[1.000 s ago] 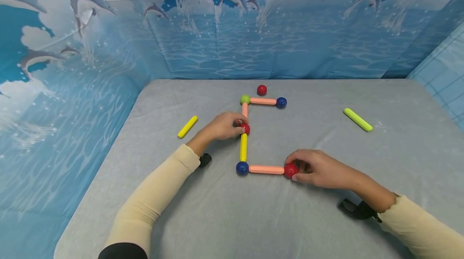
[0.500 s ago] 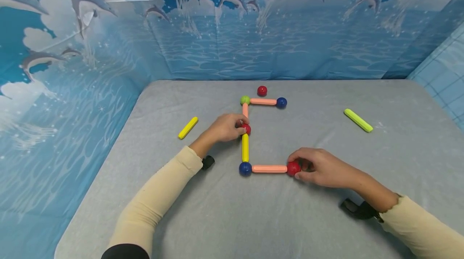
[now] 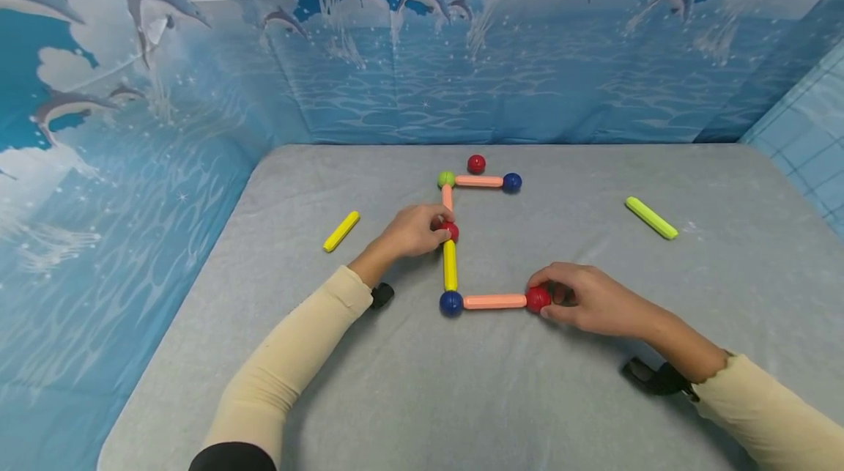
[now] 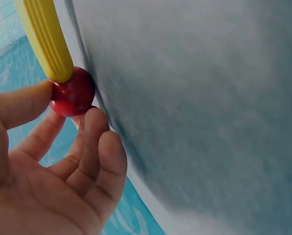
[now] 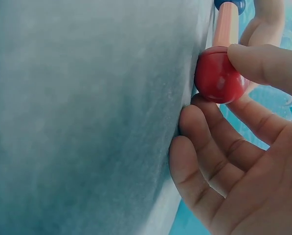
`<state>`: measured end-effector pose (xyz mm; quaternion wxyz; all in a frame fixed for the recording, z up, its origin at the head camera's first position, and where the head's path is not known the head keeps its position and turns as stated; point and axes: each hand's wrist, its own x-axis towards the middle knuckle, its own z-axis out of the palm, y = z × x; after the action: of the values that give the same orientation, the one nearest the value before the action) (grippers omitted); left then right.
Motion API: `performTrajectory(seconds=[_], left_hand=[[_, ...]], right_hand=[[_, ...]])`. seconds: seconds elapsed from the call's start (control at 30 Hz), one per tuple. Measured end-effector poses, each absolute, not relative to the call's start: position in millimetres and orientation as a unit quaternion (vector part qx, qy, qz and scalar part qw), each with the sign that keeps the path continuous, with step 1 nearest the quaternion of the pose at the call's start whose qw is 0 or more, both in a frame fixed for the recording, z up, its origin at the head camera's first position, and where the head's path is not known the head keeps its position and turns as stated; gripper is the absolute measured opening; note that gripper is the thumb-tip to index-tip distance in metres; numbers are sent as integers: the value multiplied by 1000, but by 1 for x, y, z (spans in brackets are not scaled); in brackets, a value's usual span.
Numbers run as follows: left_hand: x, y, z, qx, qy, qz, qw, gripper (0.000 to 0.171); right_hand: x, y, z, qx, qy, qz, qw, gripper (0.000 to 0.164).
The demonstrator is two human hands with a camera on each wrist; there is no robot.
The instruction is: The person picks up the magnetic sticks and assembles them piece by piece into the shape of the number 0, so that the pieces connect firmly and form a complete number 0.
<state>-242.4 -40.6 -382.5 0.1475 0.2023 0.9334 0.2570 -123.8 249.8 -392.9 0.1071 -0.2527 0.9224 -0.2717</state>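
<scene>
Between thumb and fingers, my left hand pinches the middle red ball. A yellow stick joins that ball to a blue ball nearer me. From there a salmon-pink stick runs right to another red ball, which my right hand pinches. Beyond the left hand, a short pink stick, partly covered by its fingers, leads up to a green ball. A further pink stick links the green ball to a far blue ball.
A loose red ball lies behind the far pink stick, close to the table's back edge. One loose yellow stick is left of the chain, and a yellow-green stick lies to the right. A dolphin-print curtain hangs behind the grey table.
The near blue ball, its pink stick and the right-hand red ball have shifted slightly right and away from me, along with both hands. Both grips stay on their red balls.
</scene>
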Motion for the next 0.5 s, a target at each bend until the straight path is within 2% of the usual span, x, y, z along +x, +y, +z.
performTrajectory(seconds=[0.27,0.5], left_hand=[[-244,-42,-384,207,930,262,153,31],[-245,-42,-386,195,926,276,167,31]], right_hand=[[-123,250,-395,-263,918,-278,102,34],[-124,250,-393,-258,916,-282,125,34]])
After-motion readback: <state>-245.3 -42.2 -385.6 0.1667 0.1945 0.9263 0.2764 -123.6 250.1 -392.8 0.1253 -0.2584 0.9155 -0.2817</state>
